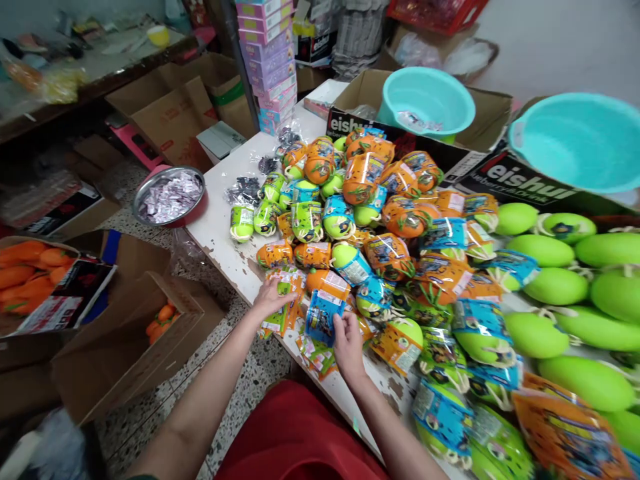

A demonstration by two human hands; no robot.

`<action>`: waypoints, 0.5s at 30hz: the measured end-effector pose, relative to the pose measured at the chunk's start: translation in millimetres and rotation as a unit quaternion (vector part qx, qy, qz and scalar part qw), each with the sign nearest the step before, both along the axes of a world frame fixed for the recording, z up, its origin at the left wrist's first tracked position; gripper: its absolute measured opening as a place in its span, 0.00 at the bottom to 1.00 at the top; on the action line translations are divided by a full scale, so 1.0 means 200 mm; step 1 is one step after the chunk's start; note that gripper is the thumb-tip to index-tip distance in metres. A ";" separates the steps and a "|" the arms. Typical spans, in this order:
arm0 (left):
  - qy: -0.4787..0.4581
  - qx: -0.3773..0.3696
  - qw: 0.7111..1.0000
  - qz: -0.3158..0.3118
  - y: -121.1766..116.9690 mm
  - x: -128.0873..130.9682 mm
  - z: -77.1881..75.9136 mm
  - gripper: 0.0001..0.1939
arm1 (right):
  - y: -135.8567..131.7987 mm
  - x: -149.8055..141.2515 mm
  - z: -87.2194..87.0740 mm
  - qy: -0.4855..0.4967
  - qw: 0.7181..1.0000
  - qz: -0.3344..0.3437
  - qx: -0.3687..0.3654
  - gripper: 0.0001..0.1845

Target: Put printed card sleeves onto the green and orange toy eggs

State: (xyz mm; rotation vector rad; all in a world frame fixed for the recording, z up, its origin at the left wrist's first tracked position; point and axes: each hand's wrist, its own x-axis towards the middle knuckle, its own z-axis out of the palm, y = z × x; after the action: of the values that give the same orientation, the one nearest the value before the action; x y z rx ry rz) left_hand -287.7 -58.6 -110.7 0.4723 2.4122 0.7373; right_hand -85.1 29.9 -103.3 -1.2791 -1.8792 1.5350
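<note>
My right hand (349,343) pinches the edge of a flat blue printed packet (324,317), held near the table's front edge. To its left, my left hand (271,297) rests with fingers stretched over a pile of flat orange and green packets (295,297). More flat green packets (317,353) lie at the table edge below the blue one. Just beyond my hands, a heap of filled packs begins, among them a green toy in a blue wrapper (351,263) and an orange wrapped one (387,257).
Unwrapped green oval toys (590,320) cover the table's right side. Two turquoise basins (430,100) stand in boxes at the back. A metal bowl of small silvery sachets (170,197) sits left of the table. Cartons with orange toys (35,277) stand lower left.
</note>
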 end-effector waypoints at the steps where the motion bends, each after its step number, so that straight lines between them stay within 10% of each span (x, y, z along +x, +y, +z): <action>1: 0.024 -0.001 1.000 -0.018 0.02 0.04 0.06 0.32 | 0.04 0.05 0.03 0.003 1.000 0.016 -0.007 0.15; 7: -0.071 0.175 0.951 -0.244 0.19 0.31 0.35 0.24 | 0.23 0.18 0.25 0.007 0.977 0.207 -0.047 0.13; 9: -0.133 0.177 0.949 -0.225 0.25 0.37 0.37 0.11 | 0.29 0.23 0.30 0.017 0.985 0.155 -0.077 0.13; 15: -0.115 0.181 0.973 -0.090 0.30 0.48 0.24 0.17 | 0.30 0.45 0.31 0.122 0.936 -0.040 -0.328 0.23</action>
State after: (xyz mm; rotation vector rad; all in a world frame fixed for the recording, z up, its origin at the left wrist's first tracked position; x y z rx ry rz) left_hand -192.4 1.2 -62.7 0.6993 1.9952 1.0898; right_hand 4.0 90.6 -42.1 -1.3084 -1.1723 2.2586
